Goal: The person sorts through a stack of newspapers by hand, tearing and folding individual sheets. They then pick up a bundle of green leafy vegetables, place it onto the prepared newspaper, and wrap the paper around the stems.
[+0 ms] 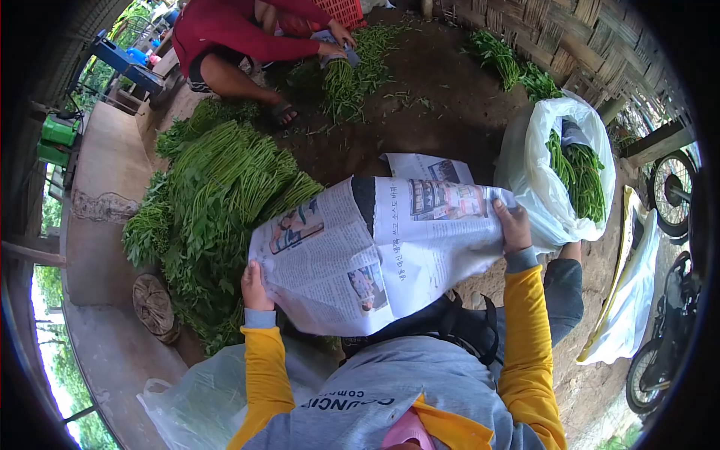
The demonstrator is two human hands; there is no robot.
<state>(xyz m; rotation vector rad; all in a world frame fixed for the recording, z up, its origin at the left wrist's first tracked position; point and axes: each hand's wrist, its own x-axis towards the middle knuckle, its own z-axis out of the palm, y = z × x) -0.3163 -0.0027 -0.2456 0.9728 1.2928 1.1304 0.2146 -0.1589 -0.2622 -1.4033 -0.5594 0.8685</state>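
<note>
A wide sheet of newspaper point(322, 262) is stretched out in front of my body, with printed text and colour photos on it. My left hand point(256, 287) grips its lower left edge, thumb on top. At the upper right corner my right hand point(513, 226) pinches the paper between thumb and fingers. Behind the sheet lies another piece of newspaper point(431, 166), partly covered. A big heap of leafy green stems point(225, 176) is just beyond my left hand. Near my right hand stands a white plastic bag point(536, 161) holding bundled greens point(581, 176) with paper around them.
A person in a red top point(240, 37) crouches at the back, hands on paper and green stems point(341, 82). More greens point(499, 60) lie by the woven wall point(570, 45). A clear plastic bag point(199, 397) is at lower left, a motorcycle point(660, 337) at right.
</note>
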